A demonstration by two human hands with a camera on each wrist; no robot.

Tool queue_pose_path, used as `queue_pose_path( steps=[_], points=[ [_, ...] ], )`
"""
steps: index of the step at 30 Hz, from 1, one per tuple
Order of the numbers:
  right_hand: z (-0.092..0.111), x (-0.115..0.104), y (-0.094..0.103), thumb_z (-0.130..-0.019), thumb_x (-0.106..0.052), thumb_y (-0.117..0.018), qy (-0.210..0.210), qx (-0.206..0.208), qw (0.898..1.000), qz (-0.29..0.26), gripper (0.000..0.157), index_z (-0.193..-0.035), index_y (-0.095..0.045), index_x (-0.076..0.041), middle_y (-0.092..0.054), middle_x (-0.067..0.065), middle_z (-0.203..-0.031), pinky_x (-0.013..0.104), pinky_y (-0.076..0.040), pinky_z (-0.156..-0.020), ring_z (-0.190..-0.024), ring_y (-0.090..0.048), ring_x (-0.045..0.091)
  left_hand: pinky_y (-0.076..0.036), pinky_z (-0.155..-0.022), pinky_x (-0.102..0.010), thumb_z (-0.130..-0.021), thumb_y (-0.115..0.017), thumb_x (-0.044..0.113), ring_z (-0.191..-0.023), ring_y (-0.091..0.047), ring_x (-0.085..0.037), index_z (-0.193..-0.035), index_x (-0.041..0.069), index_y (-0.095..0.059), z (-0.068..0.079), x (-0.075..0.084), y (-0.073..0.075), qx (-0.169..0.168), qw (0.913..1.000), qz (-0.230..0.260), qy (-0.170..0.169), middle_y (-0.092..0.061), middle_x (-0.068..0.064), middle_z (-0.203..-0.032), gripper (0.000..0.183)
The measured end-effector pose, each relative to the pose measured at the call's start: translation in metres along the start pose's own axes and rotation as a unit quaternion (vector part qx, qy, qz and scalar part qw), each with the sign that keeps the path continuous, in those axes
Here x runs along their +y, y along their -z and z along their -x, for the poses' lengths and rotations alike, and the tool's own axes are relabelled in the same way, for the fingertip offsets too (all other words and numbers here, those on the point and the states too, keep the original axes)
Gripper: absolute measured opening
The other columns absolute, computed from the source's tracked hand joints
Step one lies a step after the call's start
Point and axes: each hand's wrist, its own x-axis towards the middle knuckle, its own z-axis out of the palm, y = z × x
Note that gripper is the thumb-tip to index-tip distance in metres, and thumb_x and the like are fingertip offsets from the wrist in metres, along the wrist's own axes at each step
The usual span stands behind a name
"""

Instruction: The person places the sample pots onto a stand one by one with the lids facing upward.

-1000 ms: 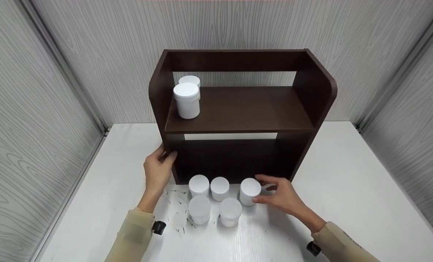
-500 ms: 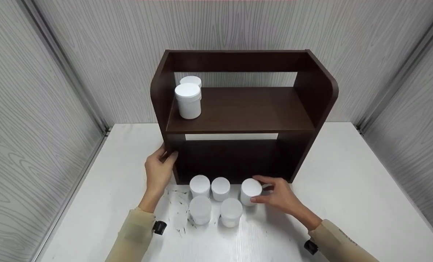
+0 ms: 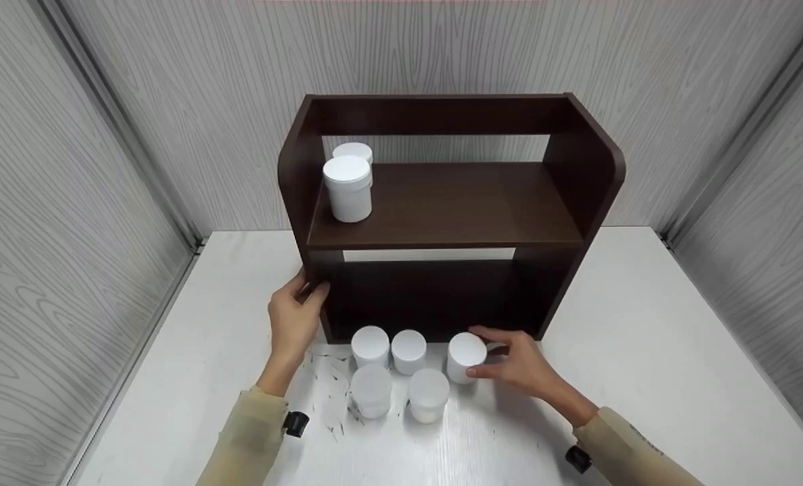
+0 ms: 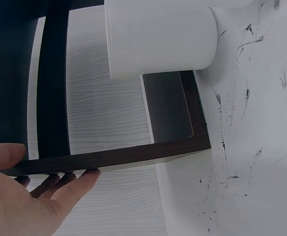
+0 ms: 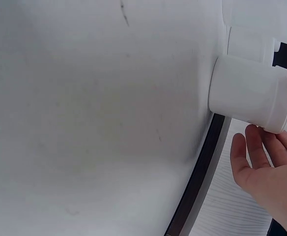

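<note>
A dark brown two-tier shelf (image 3: pixel 442 206) stands at the back of the white table. My left hand (image 3: pixel 295 317) grips the lower front of its left side panel, thumb inside and fingers outside, as the left wrist view also shows. My right hand (image 3: pixel 519 364) holds a white lidded jar (image 3: pixel 466 359) between thumb and fingers, near its lid in the right wrist view. This jar stands upright in front of the shelf. Left of it are two white jars, one wide (image 3: pixel 370 345) and one smaller (image 3: pixel 409 352). Nearer me stand two frosted-lid jars, one left (image 3: pixel 372 391) and one right (image 3: pixel 428 396).
Two white jars, a front one (image 3: pixel 348 189) and one behind it (image 3: pixel 353 150), sit at the left end of the upper shelf. Dark scuff marks streak the table (image 3: pixel 239 270). Grey wood-grain walls (image 3: pixel 442 47) enclose the table at the back and both sides.
The right forearm has shifted slightly left, with the thumb and fingers staying at the jar. My left hand keeps its hold on the shelf, and the jars stay in place.
</note>
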Motion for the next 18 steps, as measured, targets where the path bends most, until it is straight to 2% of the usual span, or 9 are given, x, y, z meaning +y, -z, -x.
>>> queue_pose_path(
  steps=[8, 18],
  points=[
    [0.0016, 0.0047, 0.0044, -0.077, -0.016, -0.096, 0.012, -0.005, 1.000, -0.014, 0.070, -0.137, -0.066, 0.005, -0.069, 0.018, -0.134, 0.055, -0.057, -0.098, -0.107, -0.068, 0.030, -0.056, -0.100, -0.036, -0.103, -0.066, 0.008, -0.129, -0.063, -0.040, -0.145, -0.010, -0.055, 0.0015, 0.0013, 0.0007, -0.011, 0.9999, -0.013, 0.002, -0.059, -0.026, -0.145, 0.047],
    [0.0008, 0.0076, 0.0059, -0.076, -0.018, -0.097, 0.006, -0.017, 1.000, -0.015, 0.074, -0.139, -0.065, 0.005, -0.068, 0.016, -0.138, 0.050, -0.056, -0.100, -0.110, -0.067, 0.028, -0.058, -0.096, -0.036, -0.101, -0.068, 0.007, -0.122, -0.067, -0.037, -0.144, -0.008, -0.058, 0.0013, 0.0018, 0.0003, 0.002, 0.9997, -0.024, -0.002, -0.063, -0.025, -0.140, 0.046]
  ],
)
